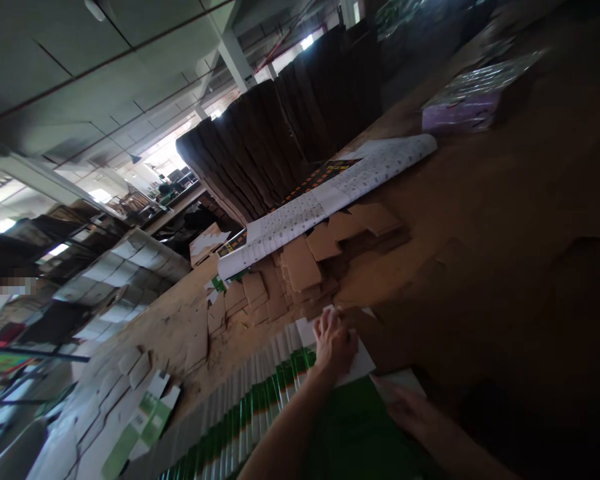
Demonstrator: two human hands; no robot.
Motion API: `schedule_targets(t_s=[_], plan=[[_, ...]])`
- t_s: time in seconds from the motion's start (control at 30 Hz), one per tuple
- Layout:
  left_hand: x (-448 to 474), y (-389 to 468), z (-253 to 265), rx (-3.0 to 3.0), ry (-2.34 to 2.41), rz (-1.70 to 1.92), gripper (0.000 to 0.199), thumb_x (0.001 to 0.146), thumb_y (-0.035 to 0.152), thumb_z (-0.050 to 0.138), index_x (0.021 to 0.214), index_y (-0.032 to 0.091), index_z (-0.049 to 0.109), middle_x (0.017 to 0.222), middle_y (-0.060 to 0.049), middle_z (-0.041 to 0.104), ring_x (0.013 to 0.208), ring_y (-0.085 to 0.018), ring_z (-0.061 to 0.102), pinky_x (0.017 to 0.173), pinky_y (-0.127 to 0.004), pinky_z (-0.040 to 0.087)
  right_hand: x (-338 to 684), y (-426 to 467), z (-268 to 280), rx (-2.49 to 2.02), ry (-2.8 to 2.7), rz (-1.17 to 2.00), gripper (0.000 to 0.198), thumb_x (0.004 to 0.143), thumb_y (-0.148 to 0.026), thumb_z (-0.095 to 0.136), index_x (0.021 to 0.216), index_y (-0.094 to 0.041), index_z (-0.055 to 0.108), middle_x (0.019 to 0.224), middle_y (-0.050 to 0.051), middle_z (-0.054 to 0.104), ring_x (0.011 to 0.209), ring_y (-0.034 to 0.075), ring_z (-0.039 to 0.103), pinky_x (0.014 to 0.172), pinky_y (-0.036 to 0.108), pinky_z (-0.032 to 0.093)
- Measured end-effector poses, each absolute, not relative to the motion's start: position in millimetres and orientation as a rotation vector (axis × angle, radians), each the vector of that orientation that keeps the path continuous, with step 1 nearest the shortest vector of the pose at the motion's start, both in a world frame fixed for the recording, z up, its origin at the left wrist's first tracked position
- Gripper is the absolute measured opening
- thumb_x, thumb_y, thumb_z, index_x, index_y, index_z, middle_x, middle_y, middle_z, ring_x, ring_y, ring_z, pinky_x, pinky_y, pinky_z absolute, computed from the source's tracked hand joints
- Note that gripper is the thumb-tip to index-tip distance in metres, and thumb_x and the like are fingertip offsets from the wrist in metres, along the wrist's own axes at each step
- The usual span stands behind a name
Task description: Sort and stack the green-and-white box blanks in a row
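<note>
Left hand (335, 343): one, fingers bent, set on the white flap at the upper edge of a green-panelled carton (353, 430); whether it pinches the flap cannot be told. Right hand (410, 407): one, thumb side toward the carton's right-hand white flap (dim and blurred here), apparently touching it; grip cannot be told.

Carton: green face, white flaps, lying below and between the two hands, nearest the wearer.

Row of green-and-white cartons (245, 410): many, overlapping like shingles, running from the left hand toward the lower left; glossy, with thin orange bands.

Flat carton blank (147, 417): white with green print, lying over a pile of white blanks (93, 413) at the left.

Brown cardboard pieces (300, 263): numerous, small, heaped beyond the hands on a brown worktable (480, 220).

Printed sheet (300, 217): long, white, finely patterned (one dark strip with orange marks), just behind the pieces.

Film-wrapped purple pack (460, 113): one, far right.

Cardboard stacks (245, 150): tall, dark brown, behind the sheet.
</note>
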State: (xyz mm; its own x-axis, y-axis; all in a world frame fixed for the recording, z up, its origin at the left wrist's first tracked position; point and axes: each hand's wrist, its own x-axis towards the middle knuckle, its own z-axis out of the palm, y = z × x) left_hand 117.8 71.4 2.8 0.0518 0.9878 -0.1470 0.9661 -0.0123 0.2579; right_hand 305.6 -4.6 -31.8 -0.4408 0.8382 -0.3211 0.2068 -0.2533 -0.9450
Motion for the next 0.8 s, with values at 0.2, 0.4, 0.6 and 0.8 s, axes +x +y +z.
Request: schedule_targets(t_s=[0.2,0.4,0.6,0.8], plan=[[110.6,67.6,-1.0,2.034,1.86,-0.013,0.02,0.092,0.027,0.051,0.095,0.026,0.071,0.114,0.0,0.07,0.113,-0.022,0.051,0.102,-0.039,0.037,375.1,2.6,-84.5,-1.727,-1.341,1.615,0.052,0.077,-0.068,0.045,0.063,-0.025,0.07,0.07,0.01,0.076,0.074,0.032,0.073,0.067,0.041,0.059],[103.2,71.5,-0.4,1.919,1.951,-0.026,0.034,0.098,0.031,0.035,0.113,0.028,0.066,0.112,-0.001,0.071,0.104,-0.019,0.059,0.096,-0.033,0.042,369.9,8.1,-73.1,-1.705,-1.499,1.208,0.038,0.073,-0.061,0.051,0.073,-0.027,0.069,0.08,0.011,0.076,0.086,0.035,0.072,0.081,0.045,0.057],[102.5,70.2,-1.2,1.926,1.92,-0.08,0.035,0.096,0.039,0.039,0.116,0.03,0.066,0.116,0.0,0.069,0.11,-0.021,0.057,0.098,-0.035,0.042,330.7,-0.5,-78.9,-1.22,-1.804,1.422,0.042,0.081,-0.058,0.054,0.108,-0.033,0.074,0.118,0.005,0.072,0.113,0.029,0.064,0.1,0.041,0.05],[102.3,68.5,-0.2,1.953,1.868,-0.176,0.038,0.085,0.043,0.057,0.12,0.034,0.065,0.118,0.001,0.066,0.112,-0.024,0.054,0.098,-0.038,0.04,330.1,1.8,-87.2,-1.184,-1.862,1.456,0.046,0.087,-0.054,0.05,0.119,-0.029,0.071,0.129,0.008,0.067,0.125,0.03,0.056,0.109,0.047,0.04]])
